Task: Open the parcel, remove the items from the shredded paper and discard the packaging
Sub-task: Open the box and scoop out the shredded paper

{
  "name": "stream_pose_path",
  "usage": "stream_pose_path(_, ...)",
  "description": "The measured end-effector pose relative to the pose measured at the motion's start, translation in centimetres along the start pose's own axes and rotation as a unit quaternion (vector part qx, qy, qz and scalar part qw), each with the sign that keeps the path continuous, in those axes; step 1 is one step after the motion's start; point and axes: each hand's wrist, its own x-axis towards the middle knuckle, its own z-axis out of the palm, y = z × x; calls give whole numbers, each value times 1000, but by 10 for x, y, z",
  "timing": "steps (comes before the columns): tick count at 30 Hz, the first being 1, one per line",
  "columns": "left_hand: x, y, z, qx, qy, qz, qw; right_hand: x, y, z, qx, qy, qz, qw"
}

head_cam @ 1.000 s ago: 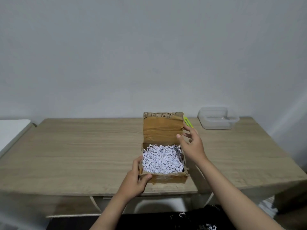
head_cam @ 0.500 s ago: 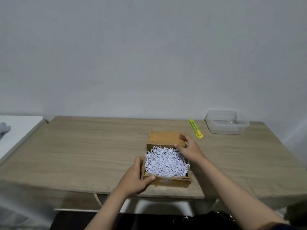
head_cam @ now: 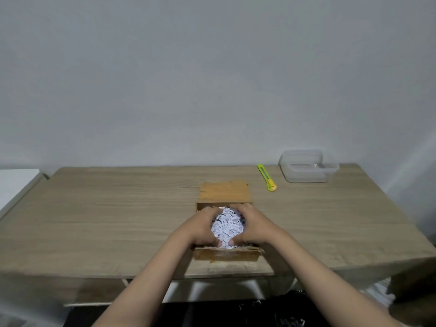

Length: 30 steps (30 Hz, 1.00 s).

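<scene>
Both hands had dropped into the parcel [head_cam: 227,253] since the earlier frame, when the left held its near-left corner and the right rested at the far rim: now the left hand [head_cam: 200,228] and right hand [head_cam: 254,226] curled round the shredded paper [head_cam: 227,226], cupping one mound between them. It looked light, soft and loose, likely to shed strands, so scooping from underneath at both sides seemed wise, any buried items unseen. One parcel sat at the desk's [head_cam: 118,220] near edge, flap [head_cam: 224,191] laid back; one cutter [head_cam: 267,177] and one clear tub [head_cam: 308,169] lay toward the far right corner
</scene>
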Motion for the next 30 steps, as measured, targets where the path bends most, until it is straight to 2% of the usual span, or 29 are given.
stream_pose_path(6,15,8,-9,125,-88,-30,988,17,-4,4,-96,-60,21,993)
stream_pose_path(10,19,10,-11,157,-102,-39,982,20,-5,11,-162,-62,10,985)
stream_pose_path(13,19,9,-11,159,-101,-28,982,21,-3,9,-163,-70,7,984)
stream_pose_path(17,14,4,-11,162,-84,-9,983,22,1,7,-149,-85,-2,985)
stream_pose_path(22,11,5,-6,220,-76,21,972,24,3,9,-157,-91,-18,983)
stream_pose_path(30,10,-2,6,260,11,41,965,31,0,17,-207,-94,-1,974)
